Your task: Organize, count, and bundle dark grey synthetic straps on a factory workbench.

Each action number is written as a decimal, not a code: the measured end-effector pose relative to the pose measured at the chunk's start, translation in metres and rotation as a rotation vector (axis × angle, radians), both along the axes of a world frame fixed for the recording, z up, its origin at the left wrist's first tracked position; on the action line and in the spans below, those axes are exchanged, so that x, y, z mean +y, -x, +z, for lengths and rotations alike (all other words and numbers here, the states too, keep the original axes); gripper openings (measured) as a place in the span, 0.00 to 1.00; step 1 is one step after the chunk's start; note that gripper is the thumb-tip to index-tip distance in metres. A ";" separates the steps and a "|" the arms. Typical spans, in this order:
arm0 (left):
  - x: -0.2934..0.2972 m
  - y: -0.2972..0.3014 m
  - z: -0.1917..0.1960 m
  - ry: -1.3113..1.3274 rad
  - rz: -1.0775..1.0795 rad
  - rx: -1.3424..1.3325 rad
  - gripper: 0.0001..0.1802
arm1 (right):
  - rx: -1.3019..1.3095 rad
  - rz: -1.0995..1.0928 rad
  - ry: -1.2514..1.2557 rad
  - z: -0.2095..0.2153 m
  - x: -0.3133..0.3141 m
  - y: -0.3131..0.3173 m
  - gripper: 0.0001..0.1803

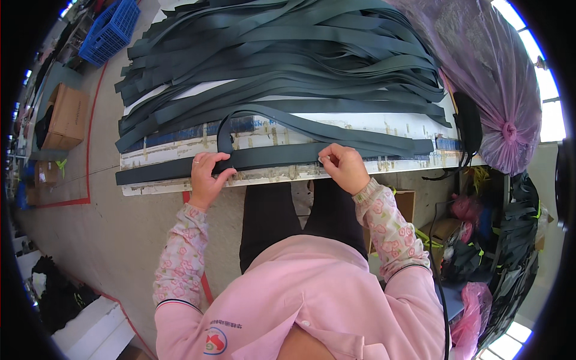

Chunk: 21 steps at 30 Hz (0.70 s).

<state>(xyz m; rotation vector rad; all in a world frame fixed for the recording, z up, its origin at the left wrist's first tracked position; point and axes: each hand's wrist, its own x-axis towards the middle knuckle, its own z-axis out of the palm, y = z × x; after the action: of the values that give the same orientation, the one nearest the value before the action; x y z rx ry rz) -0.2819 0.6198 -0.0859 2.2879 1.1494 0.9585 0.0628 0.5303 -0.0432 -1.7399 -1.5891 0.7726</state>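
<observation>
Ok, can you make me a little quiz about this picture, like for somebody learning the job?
1. What is heaped on the table? A) yellow ropes B) dark strips C) white towels
2. Which of the person's hands is nearer the purple bag?
3. True or false: the blue crate is at the picture's upper left.

Key: 1. B; 2. the right hand; 3. true.

The person wore a pink buttoned shirt [282,282] with a round, partly red emblem [215,341] and dark lettering [225,327] on the left chest. Pale, pink-flowered sleeve covers [393,231] were gathered at the wrists. Trousers [270,219] were black.
</observation>
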 end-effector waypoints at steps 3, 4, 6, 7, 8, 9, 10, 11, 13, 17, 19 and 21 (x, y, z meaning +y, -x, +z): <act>0.000 0.000 0.000 -0.005 0.004 0.008 0.20 | -0.017 -0.009 -0.036 0.000 0.000 0.003 0.03; 0.000 0.001 0.000 -0.010 0.006 0.007 0.20 | -0.027 -0.019 -0.048 -0.001 -0.001 0.004 0.03; 0.000 0.000 0.000 -0.009 0.005 0.010 0.19 | -0.049 -0.020 -0.067 -0.003 -0.001 0.004 0.03; -0.001 0.000 0.000 -0.005 0.006 0.010 0.19 | -0.074 -0.018 -0.083 -0.004 -0.001 0.004 0.03; 0.000 0.000 0.000 -0.005 0.003 0.012 0.19 | -0.073 -0.021 -0.083 -0.006 -0.001 0.004 0.03; 0.000 0.000 0.000 -0.005 0.004 0.012 0.19 | -0.089 -0.017 -0.102 -0.009 -0.001 0.003 0.03; 0.000 -0.001 -0.001 -0.004 0.004 0.012 0.19 | -0.107 -0.013 -0.121 -0.011 -0.001 0.003 0.04; 0.000 -0.001 0.000 -0.007 0.002 0.013 0.19 | -0.106 -0.015 -0.124 -0.011 -0.001 0.003 0.04; 0.000 -0.001 0.003 -0.015 0.007 0.005 0.19 | -0.140 -0.013 -0.128 -0.011 -0.001 0.003 0.04; 0.001 -0.001 0.003 -0.015 0.010 0.008 0.19 | -0.092 -0.026 -0.108 -0.010 0.000 0.003 0.04; 0.001 -0.001 0.003 -0.016 0.009 0.009 0.19 | -0.094 -0.031 -0.118 -0.011 0.000 0.003 0.04; 0.000 -0.001 0.002 -0.014 0.008 0.006 0.19 | -0.082 -0.047 -0.094 -0.008 -0.001 0.005 0.03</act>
<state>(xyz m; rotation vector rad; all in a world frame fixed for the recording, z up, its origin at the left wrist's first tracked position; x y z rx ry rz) -0.2812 0.6200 -0.0836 2.3007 1.1589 0.9660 0.0582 0.5294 -0.0512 -1.7544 -1.6063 0.6012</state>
